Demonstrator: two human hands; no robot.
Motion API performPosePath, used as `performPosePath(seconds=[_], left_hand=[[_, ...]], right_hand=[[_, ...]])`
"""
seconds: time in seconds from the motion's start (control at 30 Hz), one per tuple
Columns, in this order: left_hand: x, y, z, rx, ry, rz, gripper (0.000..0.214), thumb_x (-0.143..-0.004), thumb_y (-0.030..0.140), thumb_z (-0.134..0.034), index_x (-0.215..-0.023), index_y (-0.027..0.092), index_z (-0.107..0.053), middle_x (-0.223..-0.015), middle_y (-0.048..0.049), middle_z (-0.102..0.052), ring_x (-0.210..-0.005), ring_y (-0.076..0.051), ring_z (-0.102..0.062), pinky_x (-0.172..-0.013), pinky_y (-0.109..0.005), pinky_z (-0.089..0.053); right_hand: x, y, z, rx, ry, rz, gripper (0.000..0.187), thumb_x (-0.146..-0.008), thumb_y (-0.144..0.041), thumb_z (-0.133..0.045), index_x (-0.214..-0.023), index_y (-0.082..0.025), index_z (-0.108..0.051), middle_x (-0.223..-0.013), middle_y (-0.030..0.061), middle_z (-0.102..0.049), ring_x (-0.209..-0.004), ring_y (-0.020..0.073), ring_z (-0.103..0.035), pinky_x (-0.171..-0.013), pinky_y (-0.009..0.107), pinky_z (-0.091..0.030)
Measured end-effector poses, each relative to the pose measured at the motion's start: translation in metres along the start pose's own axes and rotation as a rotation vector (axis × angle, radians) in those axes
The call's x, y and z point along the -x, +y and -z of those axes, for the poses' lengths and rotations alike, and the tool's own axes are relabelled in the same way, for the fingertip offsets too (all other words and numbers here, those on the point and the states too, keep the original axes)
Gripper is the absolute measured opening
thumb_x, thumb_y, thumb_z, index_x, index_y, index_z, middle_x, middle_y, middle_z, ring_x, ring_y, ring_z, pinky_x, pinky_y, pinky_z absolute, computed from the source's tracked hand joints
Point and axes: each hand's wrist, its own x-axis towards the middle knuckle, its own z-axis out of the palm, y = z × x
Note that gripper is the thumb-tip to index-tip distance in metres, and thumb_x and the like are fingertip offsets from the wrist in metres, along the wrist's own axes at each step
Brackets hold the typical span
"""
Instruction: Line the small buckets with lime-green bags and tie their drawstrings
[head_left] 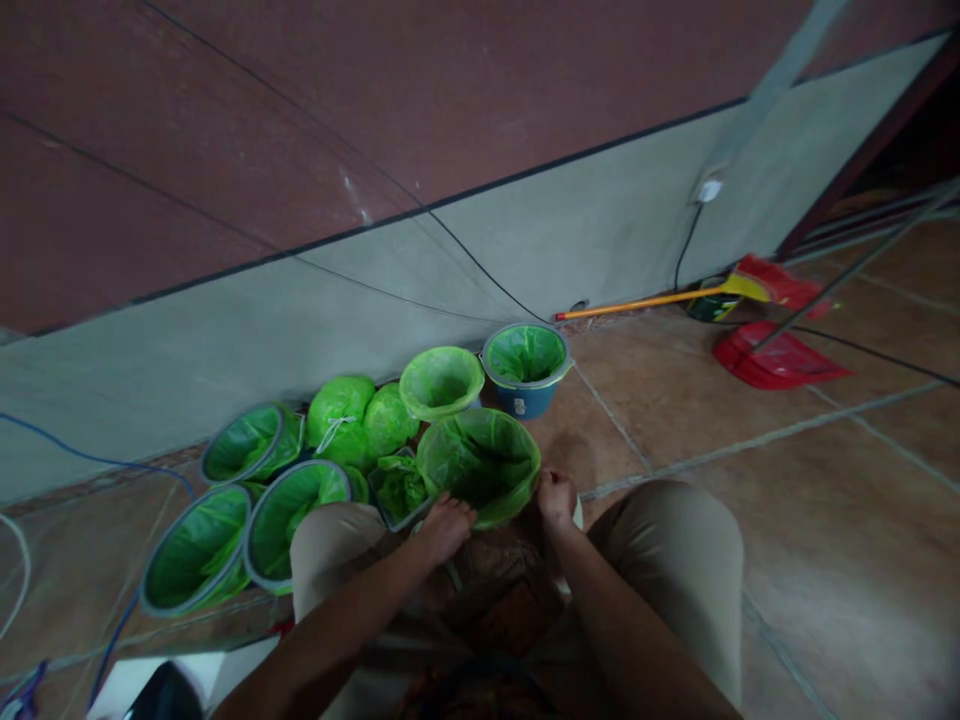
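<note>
Between my knees a green plastic bag [480,450] hangs wide at the mouth, seemingly lining a bin whose body is mostly hidden. My left hand [448,527] is closed on the near left part of its edge. On the right side of the edge, my right hand [557,497] is closed in a pinch. Just beyond stands a small bin with a pale green liner [442,383]. Beside that one is a blue bucket [527,400], lined in green too. A small container with a crumpled green bag [401,485] sits left of my left hand.
Several green-lined bins [199,550] crowd the floor at left, near stuffed green bags [341,420] against the wall. A red dustpan [776,355] and an orange-handled broom [645,302] lie at right. A blue cable [97,457] crosses the left floor.
</note>
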Motion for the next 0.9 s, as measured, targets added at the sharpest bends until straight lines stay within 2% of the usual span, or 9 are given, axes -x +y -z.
performPosePath(seconds=[0.1,0.17,0.3,0.4,0.5,0.57,0.63,0.8,0.9], left_hand=[[0.006,0.0,0.014,0.073,0.001,0.092,0.071,-0.074,0.039,-0.076,-0.136,0.017,-0.05,-0.13,-0.0153,-0.061,-0.122,-0.031,-0.054,-0.112,-0.047,-0.028],[0.007,0.004,0.025,0.138,0.024,0.157,0.084,-0.073,0.045,-0.074,-0.145,0.016,-0.041,-0.138,-0.0176,-0.055,-0.127,-0.033,-0.051,-0.113,-0.048,-0.029],[-0.01,0.028,0.042,0.263,0.139,0.185,0.062,-0.088,0.038,-0.055,-0.144,0.015,-0.041,-0.137,-0.0156,-0.057,-0.124,-0.031,-0.054,-0.109,-0.046,-0.036],[-0.041,0.05,0.042,0.411,0.202,0.167,0.05,-0.092,0.029,-0.048,-0.14,0.015,-0.046,-0.135,-0.0134,-0.06,-0.125,-0.026,-0.055,-0.11,-0.039,-0.039],[-0.076,0.061,0.038,0.639,0.175,0.301,0.049,-0.094,0.018,-0.04,-0.142,0.011,-0.046,-0.14,-0.0139,-0.057,-0.128,-0.02,-0.054,-0.111,-0.03,-0.039],[-0.096,0.06,0.036,0.757,0.138,0.37,0.049,-0.093,0.014,-0.04,-0.142,0.013,-0.047,-0.137,-0.0128,-0.06,-0.126,-0.019,-0.055,-0.109,-0.03,-0.041],[-0.11,0.056,0.037,0.811,0.122,0.369,0.047,-0.093,0.014,-0.044,-0.14,0.016,-0.05,-0.132,-0.012,-0.063,-0.124,-0.021,-0.057,-0.108,-0.033,-0.042],[-0.13,0.046,0.04,0.837,0.088,0.284,0.035,-0.094,0.034,-0.057,-0.125,0.017,-0.059,-0.127,-0.0106,-0.061,-0.112,-0.024,-0.06,-0.097,-0.044,-0.051],[-0.137,0.042,0.035,0.843,0.052,0.268,0.038,-0.093,0.038,-0.059,-0.124,0.016,-0.059,-0.125,-0.0095,-0.06,-0.107,-0.023,-0.062,-0.089,-0.044,-0.055]], right_hand=[[0.002,-0.002,-0.001,0.006,0.002,0.017,0.037,-0.083,-0.033,-0.048,-0.097,-0.009,-0.073,-0.092,0.0161,-0.076,-0.087,0.027,-0.07,-0.077,0.032,-0.049],[0.003,-0.005,-0.002,0.015,-0.004,0.031,0.036,-0.084,-0.034,-0.051,-0.098,-0.01,-0.073,-0.092,0.0145,-0.076,-0.084,0.0254,-0.07,-0.075,0.031,-0.049],[0.005,-0.012,-0.003,0.066,-0.015,0.059,0.031,-0.083,-0.031,-0.056,-0.1,-0.012,-0.073,-0.091,0.0129,-0.075,-0.081,0.0239,-0.069,-0.072,0.029,-0.047],[0.008,-0.016,-0.005,0.117,-0.033,0.083,0.027,-0.082,-0.026,-0.058,-0.099,-0.011,-0.072,-0.092,0.0139,-0.075,-0.081,0.0239,-0.069,-0.071,0.029,-0.046],[0.01,-0.017,-0.005,0.16,-0.048,0.109,0.025,-0.082,-0.021,-0.057,-0.098,-0.011,-0.072,-0.094,0.0146,-0.075,-0.084,0.024,-0.069,-0.073,0.029,-0.045],[0.011,-0.016,-0.005,0.181,-0.053,0.126,0.026,-0.081,-0.02,-0.058,-0.1,-0.011,-0.072,-0.097,0.0148,-0.075,-0.086,0.024,-0.069,-0.074,0.029,-0.046],[0.012,-0.016,-0.004,0.195,-0.057,0.137,0.026,-0.08,-0.019,-0.059,-0.101,-0.01,-0.071,-0.097,0.0147,-0.075,-0.087,0.0238,-0.069,-0.074,0.028,-0.046],[0.015,-0.017,0.0,0.187,-0.071,0.156,0.022,-0.079,-0.018,-0.058,-0.097,-0.012,-0.071,-0.091,0.012,-0.075,-0.084,0.023,-0.068,-0.072,0.027,-0.046],[0.019,-0.02,0.001,0.167,-0.095,0.121,0.024,-0.079,-0.021,-0.058,-0.098,-0.012,-0.07,-0.089,0.011,-0.074,-0.081,0.0226,-0.067,-0.069,0.027,-0.045]])
